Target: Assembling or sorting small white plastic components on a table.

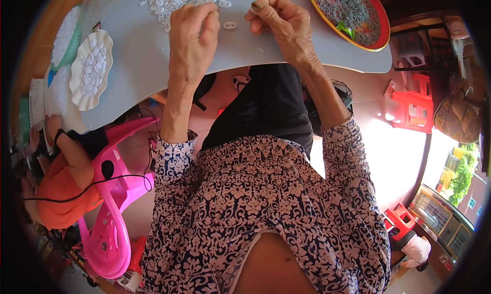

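Observation:
My left hand (pixel 194 41) is over the grey table (pixel 138 64) with its fingers curled in; whatever they may hold is hidden. Opposite it, my right hand (pixel 284 25) pinches thumb against forefinger. A speck of white shows at those fingertips, too small to name. Between the hands a small white oval plastic piece with two holes (pixel 230 25) lies flat on the table, touched by neither. Just beyond my left hand spreads a loose pile of similar white pieces (pixel 158 0). Right of my right hand stands a red plate with a yellow rim (pixel 382 38), heaped with small grey metal pieces (pixel 353 10).
At the left, a cream scalloped dish (pixel 76 82) holds more white pieces, beside a green basket (pixel 76 41) of small white parts. A person in orange (pixel 71 186) sits near a pink chair (pixel 110 227). Red stools (pixel 414 110) stand on the floor at right.

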Tool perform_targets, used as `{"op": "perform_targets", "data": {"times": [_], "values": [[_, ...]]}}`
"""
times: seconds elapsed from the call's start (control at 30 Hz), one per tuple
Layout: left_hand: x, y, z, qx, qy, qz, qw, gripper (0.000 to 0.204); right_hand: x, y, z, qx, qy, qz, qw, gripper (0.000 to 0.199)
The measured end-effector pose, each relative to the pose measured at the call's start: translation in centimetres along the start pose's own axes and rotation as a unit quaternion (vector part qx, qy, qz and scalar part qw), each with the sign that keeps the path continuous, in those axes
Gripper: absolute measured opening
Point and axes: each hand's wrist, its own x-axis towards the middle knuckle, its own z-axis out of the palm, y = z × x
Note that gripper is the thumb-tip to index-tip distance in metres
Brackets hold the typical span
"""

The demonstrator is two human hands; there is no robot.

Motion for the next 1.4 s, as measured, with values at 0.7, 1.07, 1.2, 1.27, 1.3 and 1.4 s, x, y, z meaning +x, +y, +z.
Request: {"op": "perform_targets", "data": {"times": [0.7, 1.07, 1.2, 1.27, 1.3, 1.4], "values": [[1.2, 0.7, -0.1, -0.318, -0.103, -0.313, 0.889, 0.029, 0.0, 0.9, -0.5, -0.057, -0.071, -0.070, 0.993, 0.021], [1.6, -0.1, -0.2, -0.302, -0.201, -0.246, 0.899, 0.028, -0.4, 0.2, -0.5, -0.090, -0.118, -0.022, 0.989, 0.032], [2.1, 0.1, -0.2, -0.269, -0.204, -0.198, 0.920, 0.028, -0.3, 0.5, -0.6, -0.093, -0.122, -0.023, 0.988, 0.032], [2.5, -0.4, -0.5, -0.197, -0.239, -0.154, 0.938, 0.029, -0.4, 0.3, -0.6, -0.103, -0.119, -0.024, 0.987, 0.032], [2.8, -0.5, -0.6, -0.197, -0.239, -0.155, 0.938, 0.029, -0.5, 0.3, -0.6, -0.114, -0.116, -0.025, 0.986, 0.031], [3.5, -0.7, -0.8, -0.184, -0.297, -0.120, 0.929, 0.031, -0.4, 0.6, -0.6, -0.121, -0.123, -0.049, 0.984, 0.028]]}}
